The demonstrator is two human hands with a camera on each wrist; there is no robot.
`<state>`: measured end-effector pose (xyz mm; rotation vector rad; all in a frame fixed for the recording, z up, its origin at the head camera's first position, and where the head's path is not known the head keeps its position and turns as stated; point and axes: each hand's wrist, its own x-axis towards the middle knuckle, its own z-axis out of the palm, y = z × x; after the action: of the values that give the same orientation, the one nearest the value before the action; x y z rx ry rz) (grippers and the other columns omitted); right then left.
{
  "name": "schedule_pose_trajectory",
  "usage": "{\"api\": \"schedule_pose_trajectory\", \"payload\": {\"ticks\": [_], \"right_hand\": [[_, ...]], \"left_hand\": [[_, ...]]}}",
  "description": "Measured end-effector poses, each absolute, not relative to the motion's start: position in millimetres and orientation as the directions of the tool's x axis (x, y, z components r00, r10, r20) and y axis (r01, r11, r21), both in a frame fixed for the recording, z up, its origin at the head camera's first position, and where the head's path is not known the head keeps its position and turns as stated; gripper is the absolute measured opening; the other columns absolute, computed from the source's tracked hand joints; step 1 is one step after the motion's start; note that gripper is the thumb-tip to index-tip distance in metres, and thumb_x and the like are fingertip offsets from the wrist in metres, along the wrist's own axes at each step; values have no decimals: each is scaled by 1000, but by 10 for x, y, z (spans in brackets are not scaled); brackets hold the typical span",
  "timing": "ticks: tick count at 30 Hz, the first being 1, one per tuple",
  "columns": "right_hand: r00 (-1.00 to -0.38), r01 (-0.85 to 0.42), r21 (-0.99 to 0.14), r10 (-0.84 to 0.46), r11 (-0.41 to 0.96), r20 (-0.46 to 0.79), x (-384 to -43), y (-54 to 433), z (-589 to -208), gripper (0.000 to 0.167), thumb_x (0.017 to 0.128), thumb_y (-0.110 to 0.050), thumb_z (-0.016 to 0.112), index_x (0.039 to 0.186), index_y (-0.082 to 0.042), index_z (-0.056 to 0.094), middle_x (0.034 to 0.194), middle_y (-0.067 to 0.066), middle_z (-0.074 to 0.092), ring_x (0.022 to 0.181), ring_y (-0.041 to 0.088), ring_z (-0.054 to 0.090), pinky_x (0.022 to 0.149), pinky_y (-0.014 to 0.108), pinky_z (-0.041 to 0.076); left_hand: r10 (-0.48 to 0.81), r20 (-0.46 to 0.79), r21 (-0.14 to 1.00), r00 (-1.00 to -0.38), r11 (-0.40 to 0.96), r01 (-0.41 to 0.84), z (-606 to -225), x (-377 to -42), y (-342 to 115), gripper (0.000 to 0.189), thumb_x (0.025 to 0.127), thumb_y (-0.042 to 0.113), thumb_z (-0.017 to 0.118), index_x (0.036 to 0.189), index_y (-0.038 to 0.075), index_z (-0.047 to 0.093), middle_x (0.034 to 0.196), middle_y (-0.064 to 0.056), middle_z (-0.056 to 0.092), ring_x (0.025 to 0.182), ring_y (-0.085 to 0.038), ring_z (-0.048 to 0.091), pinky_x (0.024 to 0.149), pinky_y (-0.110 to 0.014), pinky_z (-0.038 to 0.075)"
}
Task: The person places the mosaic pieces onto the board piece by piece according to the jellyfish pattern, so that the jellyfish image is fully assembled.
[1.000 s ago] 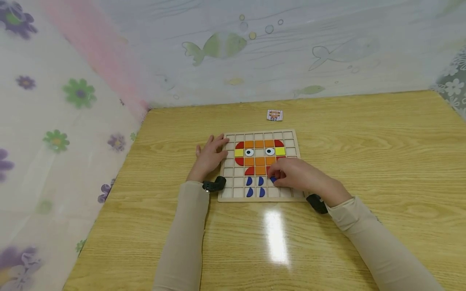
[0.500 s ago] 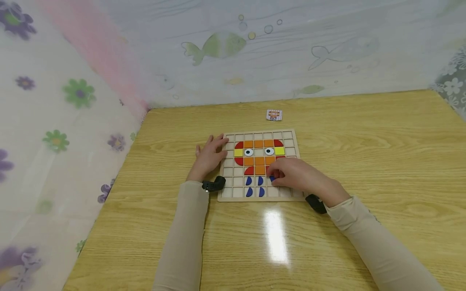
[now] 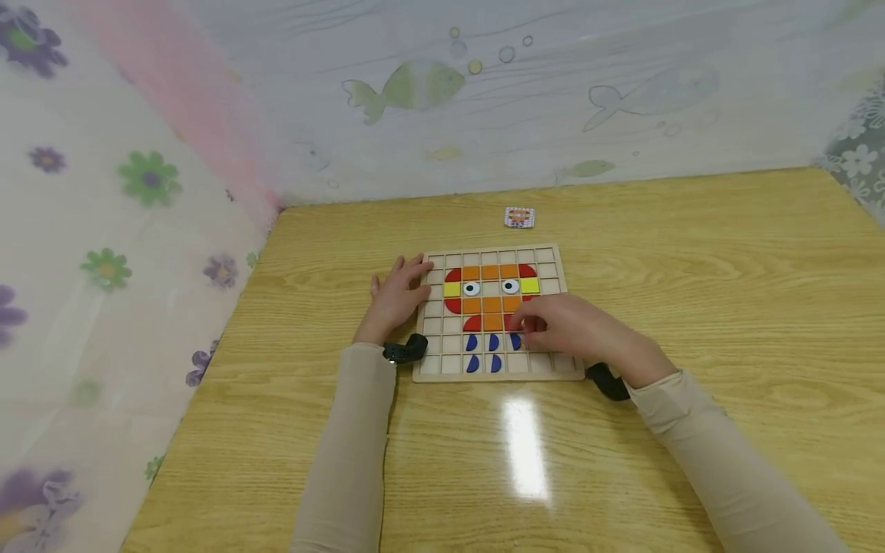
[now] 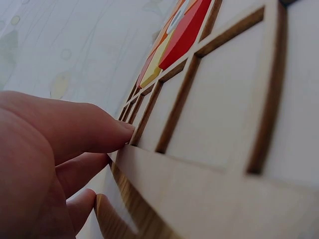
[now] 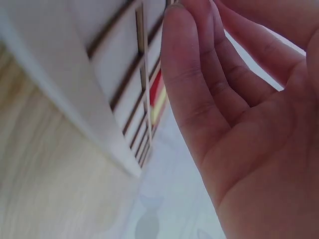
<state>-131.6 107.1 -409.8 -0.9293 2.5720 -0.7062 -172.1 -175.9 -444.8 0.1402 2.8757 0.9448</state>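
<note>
A wooden grid board (image 3: 498, 377) lies on the table with coloured pieces set in its cells. My left hand (image 3: 399, 296) rests at the board's left edge, fingers spread; in the left wrist view a fingertip touches the frame. Over the board's right part is my right hand (image 3: 570, 326), its fingers bent loosely, fingertips right beside a blue half-circle piece (image 3: 515, 342) in a cell. Several other blue half-circles (image 3: 472, 342) lie to its left. Above them sit orange squares (image 3: 492, 322), red curved pieces (image 3: 452, 306), yellow pieces (image 3: 529, 286) and two eye pieces (image 3: 510, 286). The right fingertips are partly hidden in the right wrist view.
A small picture card (image 3: 519, 217) with a similar coloured pattern lies behind the board on the wooden table (image 3: 691, 269). Walls with painted fish (image 3: 415, 84) and flowers (image 3: 148, 178) stand behind and to the left. Black wrist straps (image 3: 408, 350) show at both sleeves.
My right fingers have shifted slightly right and up off the blue half-circle, which now shows in its cell. My left hand stays at the board's edge.
</note>
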Motion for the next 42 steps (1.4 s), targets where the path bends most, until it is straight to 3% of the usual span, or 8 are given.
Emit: {"api": "schedule_pose_trajectory", "payload": {"ticks": [10,20,30,42], "right_hand": [[-774,-476,-531,-620,701,-125,-1299,1382,-4026,17,85,-23,60,100,-15,64,80,-7,58,72,13,49,67,29,43],[-771,-479,-532,-624,699,-125,-1211,1773,-4062,6,83,-24,63,87,-20,64,77,-12,57,71,8,50,67,28,43],[-718,-437,-584,-656,685,-232,-1076,1926,-4161,24,76,-37,68,89,-19,58,70,-10,51,64,6,47,59,23,40],[-722,-533,-511,-677,675,-143,-1053,1872,-4156,12,77,-22,69,80,-21,57,68,-11,46,62,4,43,56,22,37]], "left_hand": [[119,-69,595,-991,802,55,-4467,-1720,-1804,44,91,28,47,134,25,42,145,10,23,135,-16,4,99,-52,-13],[125,-79,601,-989,798,53,-4470,-1725,-1787,44,90,28,48,134,25,42,145,10,23,135,-15,4,99,-52,-14],[125,-72,602,-990,796,57,-4474,-1715,-1747,44,90,28,48,134,24,42,145,8,24,135,-16,5,99,-52,-13],[133,-70,599,-989,798,65,-4462,-1732,-1775,45,90,28,48,134,24,42,145,9,24,135,-16,5,99,-53,-13]]}}
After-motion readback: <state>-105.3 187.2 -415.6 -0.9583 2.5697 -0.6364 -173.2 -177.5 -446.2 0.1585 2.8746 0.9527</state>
